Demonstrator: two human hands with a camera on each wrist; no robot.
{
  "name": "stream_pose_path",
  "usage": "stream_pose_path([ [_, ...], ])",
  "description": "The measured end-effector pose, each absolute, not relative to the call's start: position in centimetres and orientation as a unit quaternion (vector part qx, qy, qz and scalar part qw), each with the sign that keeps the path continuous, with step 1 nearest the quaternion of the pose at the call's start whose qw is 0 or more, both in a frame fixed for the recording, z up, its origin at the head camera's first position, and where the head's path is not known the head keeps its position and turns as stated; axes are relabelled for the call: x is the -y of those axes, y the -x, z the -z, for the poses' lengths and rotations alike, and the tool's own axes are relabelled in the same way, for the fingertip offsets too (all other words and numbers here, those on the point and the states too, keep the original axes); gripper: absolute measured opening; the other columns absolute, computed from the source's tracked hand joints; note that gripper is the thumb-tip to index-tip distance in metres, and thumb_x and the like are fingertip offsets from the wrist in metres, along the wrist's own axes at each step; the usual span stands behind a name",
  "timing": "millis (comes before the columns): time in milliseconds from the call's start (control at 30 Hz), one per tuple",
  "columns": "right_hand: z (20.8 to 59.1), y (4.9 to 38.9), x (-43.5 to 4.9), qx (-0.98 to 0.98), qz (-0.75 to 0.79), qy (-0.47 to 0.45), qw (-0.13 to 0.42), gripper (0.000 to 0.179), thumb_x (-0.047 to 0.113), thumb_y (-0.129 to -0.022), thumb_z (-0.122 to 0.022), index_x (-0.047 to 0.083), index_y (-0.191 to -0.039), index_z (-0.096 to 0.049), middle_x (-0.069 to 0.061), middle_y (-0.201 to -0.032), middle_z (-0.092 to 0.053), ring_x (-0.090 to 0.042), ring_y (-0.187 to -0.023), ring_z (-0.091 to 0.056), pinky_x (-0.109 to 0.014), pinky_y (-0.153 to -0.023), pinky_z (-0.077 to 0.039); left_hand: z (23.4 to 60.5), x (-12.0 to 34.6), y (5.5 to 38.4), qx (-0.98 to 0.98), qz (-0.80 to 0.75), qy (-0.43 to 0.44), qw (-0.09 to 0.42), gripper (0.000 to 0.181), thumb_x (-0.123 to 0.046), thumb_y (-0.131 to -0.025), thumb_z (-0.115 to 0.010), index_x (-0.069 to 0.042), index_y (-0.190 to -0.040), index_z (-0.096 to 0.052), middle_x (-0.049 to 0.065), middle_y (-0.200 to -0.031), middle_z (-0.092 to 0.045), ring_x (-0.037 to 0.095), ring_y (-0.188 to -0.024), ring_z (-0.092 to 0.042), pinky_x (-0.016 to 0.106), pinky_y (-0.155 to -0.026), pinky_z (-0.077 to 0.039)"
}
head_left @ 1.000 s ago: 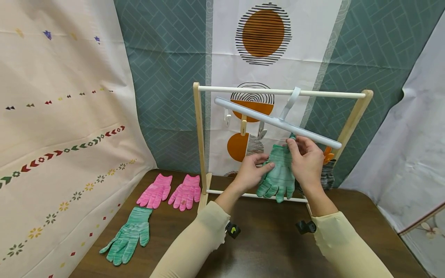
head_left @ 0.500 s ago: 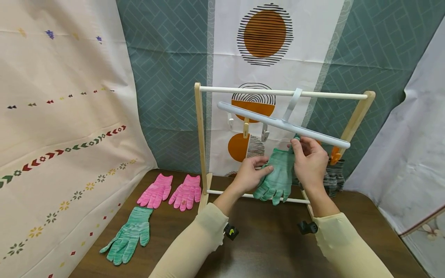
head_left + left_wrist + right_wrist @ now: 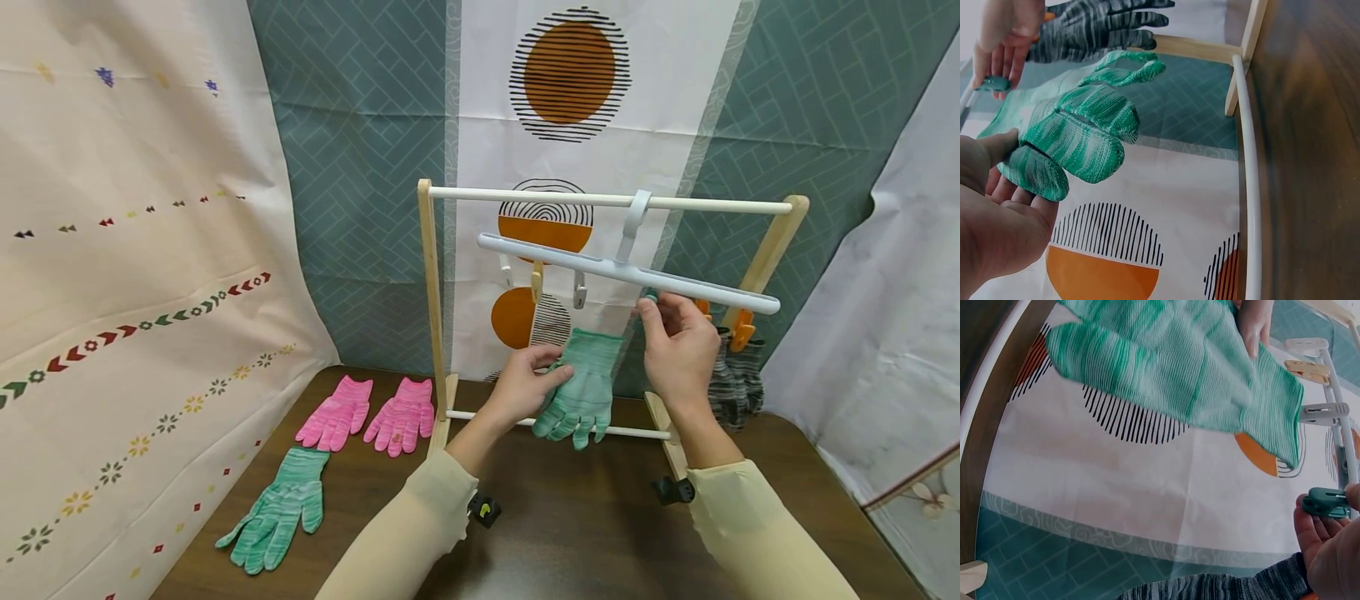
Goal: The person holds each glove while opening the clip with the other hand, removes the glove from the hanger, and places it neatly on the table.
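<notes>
My left hand (image 3: 525, 385) pinches a green striped knit glove (image 3: 588, 379) by its side, fingers hanging down and cuff up. In the right wrist view the cuff lies apart from a dark green clothespin (image 3: 1325, 503). My right hand (image 3: 681, 350) squeezes that clothespin between thumb and fingers, right under the tilted pale blue hanger (image 3: 555, 253). Along the hanger's left half hang a white clothespin (image 3: 506, 271), a beige clothespin (image 3: 537, 282) and a grey clothespin (image 3: 580, 289). Orange clothespins (image 3: 742, 330) hold dark grey striped gloves (image 3: 745, 379) at its right end.
The hanger hooks over the white top bar (image 3: 525, 196) of a wooden rack (image 3: 431, 292). On the brown table (image 3: 555, 517), two pink gloves (image 3: 402, 417) and another green glove (image 3: 281, 508) lie at the left. Patterned cloth (image 3: 352, 167) stands behind and at the sides.
The green glove and my left hand have moved down and left, away from the clothespin. My right hand has shifted right, and the hanger has swung right and become more level.
</notes>
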State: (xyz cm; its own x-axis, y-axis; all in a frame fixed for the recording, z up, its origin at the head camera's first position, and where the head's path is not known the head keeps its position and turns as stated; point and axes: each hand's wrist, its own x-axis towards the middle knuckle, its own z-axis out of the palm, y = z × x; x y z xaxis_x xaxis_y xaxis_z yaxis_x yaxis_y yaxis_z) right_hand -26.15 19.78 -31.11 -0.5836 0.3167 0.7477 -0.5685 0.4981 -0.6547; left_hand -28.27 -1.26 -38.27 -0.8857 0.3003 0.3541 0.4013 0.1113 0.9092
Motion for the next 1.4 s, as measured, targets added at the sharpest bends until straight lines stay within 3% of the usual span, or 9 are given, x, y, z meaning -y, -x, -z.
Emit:
stream_pose_path([
  [567, 31.0, 26.2, -21.1, 0.747, -0.46, -0.093, 0.47, 0.032, 0.019, -0.104, -0.072, -0.007, -0.124, -0.073, -0.02, -0.1, -0.078, 0.01, -0.081, -0.063, -0.011, -0.072, -0.047, 38.4, 4.0, 27.2, 0.742, 0.632, 0.221, 0.035, 0.042, -0.017, -0.104, -0.072, 0.002, -0.141, -0.064, 0.018, -0.13, -0.072, 0.031, -0.121, -0.067, 0.043, -0.103, -0.054],
  [833, 31.2, 26.1, -21.5, 0.755, -0.465, -0.084, 0.454, 0.037, 0.02, -0.103, -0.074, -0.007, -0.128, -0.071, -0.019, -0.109, -0.077, 0.01, -0.087, -0.064, -0.01, -0.078, -0.049, 38.9, 5.3, 26.9, 0.746, 0.628, 0.218, 0.042, 0.042, -0.015, -0.104, -0.072, 0.002, -0.141, -0.064, 0.016, -0.128, -0.073, 0.029, -0.118, -0.068, 0.043, -0.103, -0.053],
  [1200, 31.5, 26.1, -21.6, 0.766, -0.461, -0.079, 0.441, 0.042, 0.021, -0.102, -0.075, -0.007, -0.133, -0.068, -0.021, -0.116, -0.075, 0.013, -0.093, -0.061, -0.009, -0.084, -0.049, 39.4, 6.7, 26.6, 0.727, 0.647, 0.22, 0.058, 0.035, -0.008, -0.102, -0.073, 0.002, -0.134, -0.069, 0.016, -0.119, -0.076, 0.023, -0.101, -0.074, 0.029, -0.088, -0.058],
  [1400, 31.5, 25.9, -21.6, 0.766, -0.466, -0.081, 0.435, 0.042, 0.021, -0.102, -0.075, -0.005, -0.135, -0.068, -0.02, -0.118, -0.075, 0.013, -0.095, -0.062, -0.009, -0.085, -0.05, 39.9, 7.5, 26.5, 0.721, 0.654, 0.223, 0.055, 0.031, -0.007, -0.102, -0.072, 0.003, -0.131, -0.07, 0.019, -0.118, -0.076, 0.023, -0.097, -0.074, 0.028, -0.085, -0.058],
])
